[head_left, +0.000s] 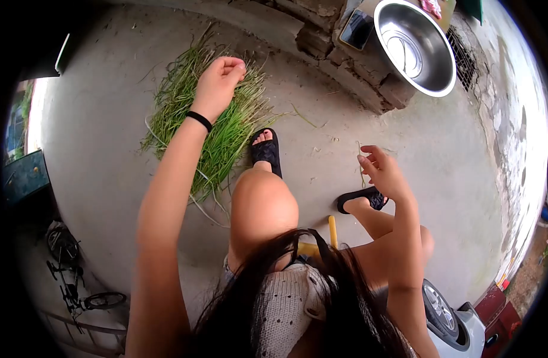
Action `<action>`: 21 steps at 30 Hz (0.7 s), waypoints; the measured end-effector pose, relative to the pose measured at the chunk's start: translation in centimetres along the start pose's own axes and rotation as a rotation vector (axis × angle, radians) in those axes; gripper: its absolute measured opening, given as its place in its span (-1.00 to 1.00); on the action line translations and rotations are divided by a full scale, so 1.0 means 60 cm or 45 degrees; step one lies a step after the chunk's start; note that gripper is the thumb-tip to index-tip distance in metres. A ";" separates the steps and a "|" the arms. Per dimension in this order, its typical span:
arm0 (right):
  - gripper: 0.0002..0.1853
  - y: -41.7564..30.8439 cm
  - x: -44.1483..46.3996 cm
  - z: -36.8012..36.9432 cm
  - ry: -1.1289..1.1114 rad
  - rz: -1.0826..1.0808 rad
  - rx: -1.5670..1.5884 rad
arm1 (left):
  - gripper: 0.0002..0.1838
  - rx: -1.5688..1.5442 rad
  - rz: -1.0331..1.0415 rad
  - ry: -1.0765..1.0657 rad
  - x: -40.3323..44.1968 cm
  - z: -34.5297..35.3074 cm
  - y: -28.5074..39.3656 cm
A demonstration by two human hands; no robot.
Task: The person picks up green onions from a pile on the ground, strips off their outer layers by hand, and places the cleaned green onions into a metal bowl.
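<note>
A large heap of long green stalks (226, 131) lies on the concrete floor at the upper left of centre. Above its upper part is my left hand (222, 80), fingers curled and pressed together; whatever they may hold is too small to make out. A black band circles that wrist. My right hand (381, 173) is over the floor on the right, near my sandal, its thumb and fingers bent round a thin green stalk (361, 167) that hangs from the fingertips. A pale cord (206, 213) runs along the heap's lower edge.
A steel basin (438, 62) and a phone (357, 28) rest on a broken ledge at the upper right. Stray stalks (304, 116) lie on the floor. A bicycle (71, 286) stands at the lower left, a car wheel (439, 307) at the lower right.
</note>
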State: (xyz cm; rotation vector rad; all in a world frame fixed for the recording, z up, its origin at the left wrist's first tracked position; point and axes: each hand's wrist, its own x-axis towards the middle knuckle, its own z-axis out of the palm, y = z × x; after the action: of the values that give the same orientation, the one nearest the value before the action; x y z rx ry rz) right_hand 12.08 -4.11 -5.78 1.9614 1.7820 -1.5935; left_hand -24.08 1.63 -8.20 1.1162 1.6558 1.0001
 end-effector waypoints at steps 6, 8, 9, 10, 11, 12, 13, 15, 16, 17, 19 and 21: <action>-0.61 0.029 0.012 0.044 -0.008 -0.065 -0.347 | -0.57 1.223 -0.609 -0.203 0.024 -0.043 -0.397; -0.63 0.047 0.012 0.049 0.015 -0.036 -0.357 | -0.54 1.408 -0.502 -0.255 0.051 -0.010 -0.445; -0.64 0.052 0.019 0.050 -0.008 -0.006 -0.309 | -0.53 1.498 -0.455 -0.267 0.062 0.005 -0.460; -0.64 0.054 0.029 0.051 -0.033 0.010 -0.260 | -0.51 1.453 -0.489 -0.276 0.076 0.018 -0.453; -0.65 0.057 0.036 0.051 -0.010 -0.008 -0.256 | -0.51 1.485 -0.495 -0.184 0.088 0.037 -0.456; -0.65 0.061 0.041 0.051 0.010 -0.027 -0.252 | -0.51 1.516 -0.502 -0.090 0.097 0.053 -0.460; -0.66 0.059 0.045 0.052 0.029 -0.049 -0.246 | -0.50 1.553 -0.491 0.081 0.105 0.058 -0.456; -0.63 0.049 0.053 0.047 0.040 -0.015 -0.187 | -0.50 1.633 -0.328 0.066 0.132 0.051 -0.452; -0.62 0.045 0.054 0.047 0.037 0.006 -0.157 | -0.50 1.673 -0.254 0.053 0.139 0.045 -0.458; -0.63 0.043 0.055 0.047 0.025 -0.010 -0.130 | -0.50 1.809 -0.111 -0.077 0.156 0.039 -0.477; -0.65 0.041 0.058 0.047 0.005 -0.044 -0.075 | -0.56 1.863 -0.242 -0.230 0.176 0.033 -0.481; -0.65 0.040 0.063 0.046 -0.028 -0.036 -0.008 | -0.65 1.953 -0.361 -0.348 0.186 0.033 -0.467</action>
State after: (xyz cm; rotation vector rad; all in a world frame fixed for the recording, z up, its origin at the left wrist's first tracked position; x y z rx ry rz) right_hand 11.44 -4.01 -11.00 1.9168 1.8128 -1.6097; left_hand -31.44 4.88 -37.34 1.6910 2.1733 -0.8343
